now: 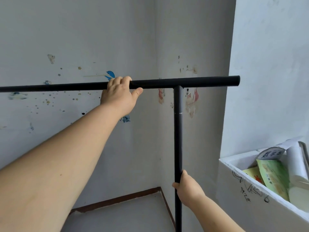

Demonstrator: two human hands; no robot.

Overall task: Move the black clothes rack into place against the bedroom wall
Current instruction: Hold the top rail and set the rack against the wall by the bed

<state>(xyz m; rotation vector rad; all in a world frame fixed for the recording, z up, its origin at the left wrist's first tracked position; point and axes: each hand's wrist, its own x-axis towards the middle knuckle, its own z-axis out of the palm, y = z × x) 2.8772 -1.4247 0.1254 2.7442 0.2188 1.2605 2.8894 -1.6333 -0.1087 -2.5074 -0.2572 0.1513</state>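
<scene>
Rack [177,124] stands in the corner of the room, its top bar running from 9 o'clock to 2 o'clock across the view and its post dropping from the bar to 6 o'clock. Left hand [119,96] has its grip wrapped over the bar near centre, fingers curled on top, thumb underneath. Right hand [187,187] has its grip closed round the post at 5 o'clock. Behind the bar, wall [83,39] carries worn stickers; whether the rack touches it cannot be told. Floor [125,213] shows at 6 o'clock, edged by a brown skirting. White box [234,186] of books sits at 4 o'clock, beside the post.
</scene>
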